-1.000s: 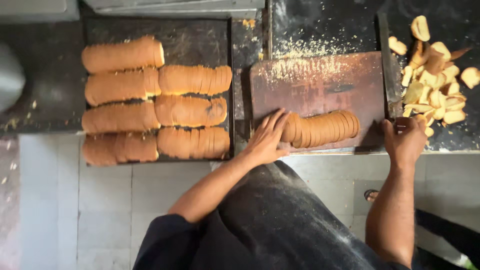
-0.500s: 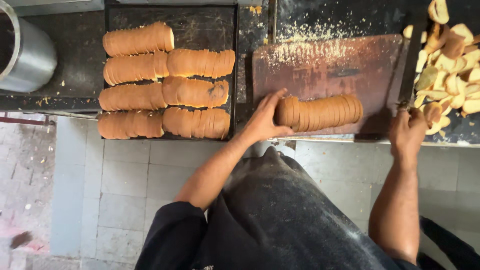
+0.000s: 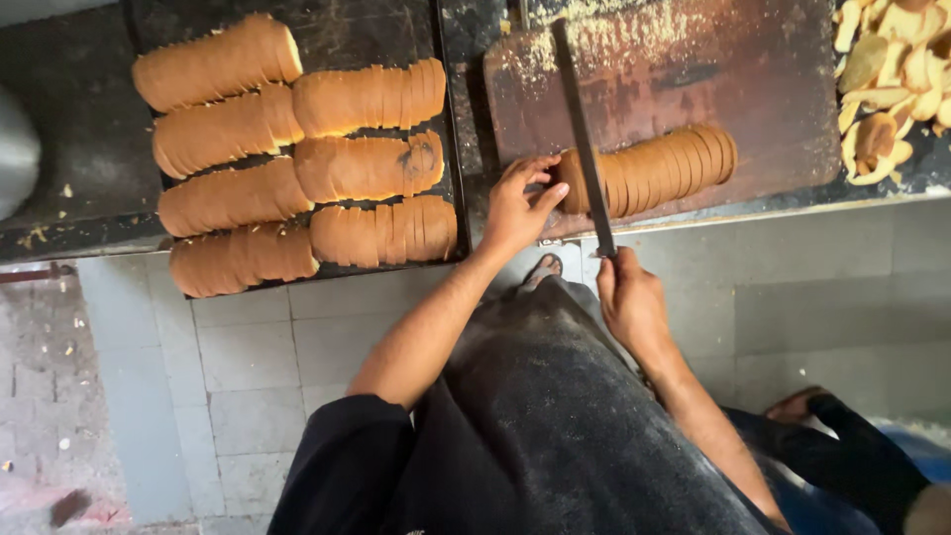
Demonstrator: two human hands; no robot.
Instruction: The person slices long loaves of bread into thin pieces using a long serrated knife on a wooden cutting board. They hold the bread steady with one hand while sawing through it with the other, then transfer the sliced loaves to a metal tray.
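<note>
A sliced brown loaf point(image 3: 659, 168) lies on its side on a reddish wooden cutting board point(image 3: 713, 69). My left hand point(image 3: 517, 206) presses against the loaf's left end, fingers spread over it. My right hand point(image 3: 630, 302) grips the handle of a long dark knife point(image 3: 581, 129). Its blade runs away from me across the loaf's left end, resting on or just above it.
A dark tray point(image 3: 337, 30) at left carries several sliced loaves in rows. Cut bread end pieces point(image 3: 892, 69) are piled at the far right of the counter. A metal pot point(image 3: 15, 149) shows at the left edge. Grey floor tiles lie below.
My right hand has come in from the right with the knife and laid its blade over the loaf's left end. My left hand stays at that end. The view has moved closer.
</note>
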